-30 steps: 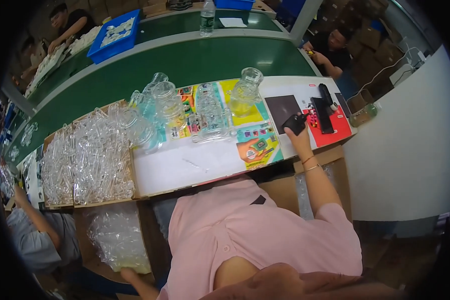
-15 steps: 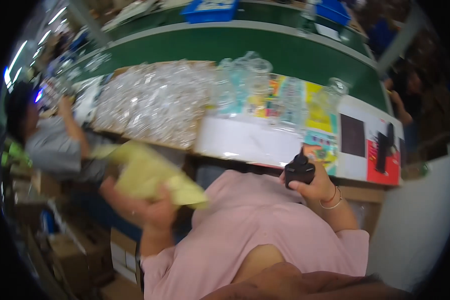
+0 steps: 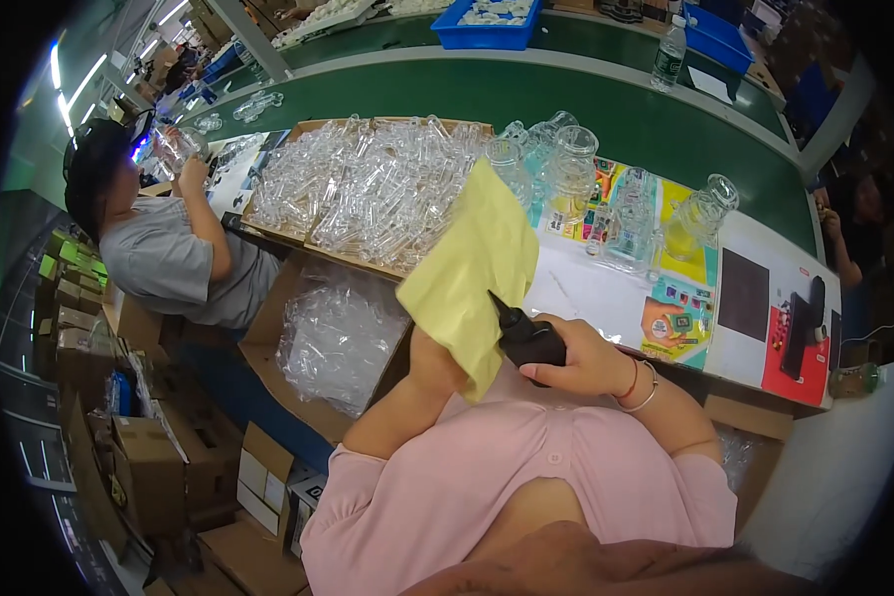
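Note:
A yellow cloth (image 3: pixel 472 263) hangs upright in my left hand (image 3: pixel 435 366), whose fingers are mostly hidden behind it. My right hand (image 3: pixel 588 360) is wrapped round a small black bottle (image 3: pixel 534 344) with a thin pointed nozzle. The nozzle tip is right up against the cloth's right side; whether it touches I cannot tell. Just beyond my hands, clear glass vessels (image 3: pixel 571 164) with wide round rims stand on the bench, and another glass vessel (image 3: pixel 703 214) leans at the right. Several small clear glass pieces lie between them.
A shallow cardboard tray (image 3: pixel 313 243) heaped with clear glass tubes lies at the left. Below it, an open carton (image 3: pixel 263 333) holds clear plastic bags. A co-worker in a grey shirt (image 3: pixel 164 263) sits at the left. A water bottle (image 3: pixel 669 55) and blue trays (image 3: pixel 482 35) stand farther back.
My left hand has brought the yellow cloth up and to the right, in front of the bench. My right hand has moved left with the black bottle, its nozzle now at the cloth.

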### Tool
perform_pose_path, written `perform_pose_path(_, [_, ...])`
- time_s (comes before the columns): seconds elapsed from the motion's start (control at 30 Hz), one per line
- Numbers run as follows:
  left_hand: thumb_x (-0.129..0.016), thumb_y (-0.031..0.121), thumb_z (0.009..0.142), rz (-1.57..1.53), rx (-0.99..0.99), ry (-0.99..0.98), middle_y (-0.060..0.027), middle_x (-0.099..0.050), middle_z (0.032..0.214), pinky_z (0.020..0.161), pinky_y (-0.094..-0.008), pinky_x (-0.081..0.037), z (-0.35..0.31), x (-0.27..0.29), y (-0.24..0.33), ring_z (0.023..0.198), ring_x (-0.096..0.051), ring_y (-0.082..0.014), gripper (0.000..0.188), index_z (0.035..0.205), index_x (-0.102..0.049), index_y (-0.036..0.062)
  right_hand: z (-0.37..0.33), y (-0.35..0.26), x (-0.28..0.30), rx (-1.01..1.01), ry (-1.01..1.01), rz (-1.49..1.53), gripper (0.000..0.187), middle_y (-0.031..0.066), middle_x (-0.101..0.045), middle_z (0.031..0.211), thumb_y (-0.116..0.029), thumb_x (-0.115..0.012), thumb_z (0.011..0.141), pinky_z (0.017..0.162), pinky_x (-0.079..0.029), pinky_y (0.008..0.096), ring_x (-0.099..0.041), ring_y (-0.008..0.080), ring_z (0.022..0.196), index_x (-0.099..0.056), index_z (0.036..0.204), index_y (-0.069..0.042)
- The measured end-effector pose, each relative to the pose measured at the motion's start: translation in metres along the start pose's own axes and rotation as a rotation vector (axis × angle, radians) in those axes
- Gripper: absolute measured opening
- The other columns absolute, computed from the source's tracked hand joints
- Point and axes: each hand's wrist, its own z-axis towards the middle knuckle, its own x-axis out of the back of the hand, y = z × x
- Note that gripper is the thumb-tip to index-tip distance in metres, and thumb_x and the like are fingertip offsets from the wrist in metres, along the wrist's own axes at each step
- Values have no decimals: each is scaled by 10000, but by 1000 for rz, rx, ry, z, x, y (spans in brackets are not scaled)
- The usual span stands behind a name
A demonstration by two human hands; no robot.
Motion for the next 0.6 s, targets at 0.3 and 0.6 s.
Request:
perform_pose_path(0.3, [-607,7,756,701,-190,-134,-53,-546,921,720,-221,-439,10,-10,10,809,-541,-101,165,917,-596,-28,-5,-10,-5,36,81,-279,340,189,-580,810,-186,-615,739,624,-454,391,-574,360,709,-500,1004,-6])
perform_pose_path(0.6, [-604,-39,736,624,-180,-49,-46,-560,843,675,-210,-438,13,-15,7,757,-548,-99,160,896,-595,-39,-8,-9,-7,156,280,-675,377,140,-557,781,-117,-624,677,580,-459,375,-567,317,652,-482,1013,-21])
